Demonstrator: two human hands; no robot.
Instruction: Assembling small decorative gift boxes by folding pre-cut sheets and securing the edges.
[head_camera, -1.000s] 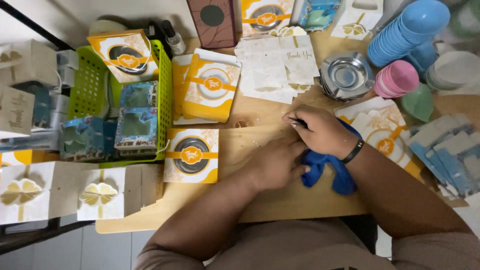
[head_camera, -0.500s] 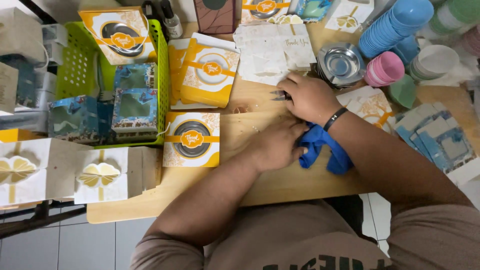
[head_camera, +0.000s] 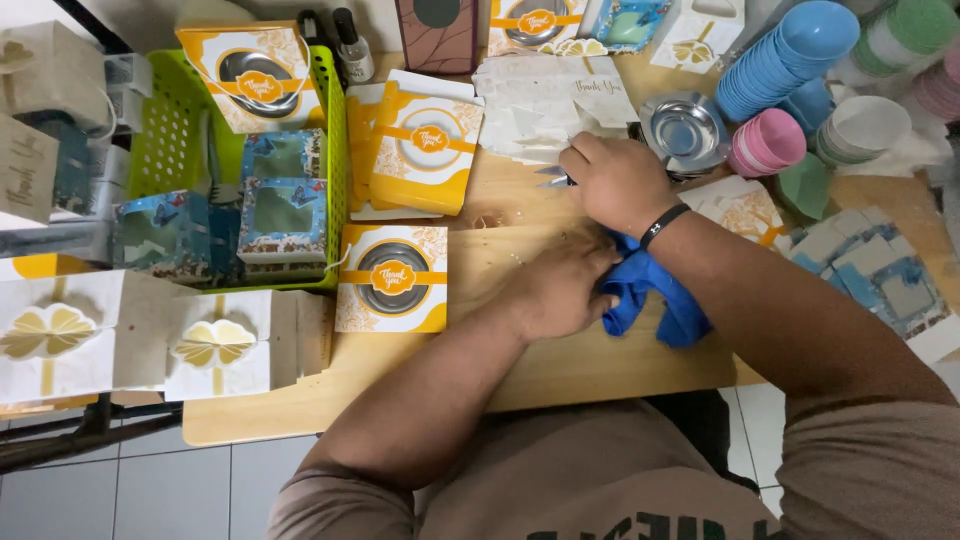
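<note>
While the person's right hand (head_camera: 618, 183) was curled tight around what looked like a small metal tool (head_camera: 553, 177), probably scissors or tweezers with only the tips poking out past the knuckles, the left hand (head_camera: 560, 288) lay flat and half-open on the wooden desk (head_camera: 560, 370), pressing down next to a bunched blue cloth (head_camera: 655, 297). Whether the left fingers actually pinched anything was impossible to tell, since the right forearm crossed over them. Doing this bit well probably came down to keeping that left hand planted so nothing slid, and working the tool tips in short, controlled moves rather than big ones, because the stack of white paper sheets (head_camera: 545, 105) sat right at the tool's tips, toward the far edge of the desk. The blue cloth lay touching the left hand's fingertips and tucked under the right wrist, roughly mid-desk toward the right side. Just beyond the right hand sat a small metal dish (head_camera: 685, 130), near enough to get bumped. An orange-and-white gift box (head_camera: 392, 278) rested to the left of the left hand, close but apart, and a green basket (head_camera: 330, 150) of boxes filled the desk's left side.
</note>
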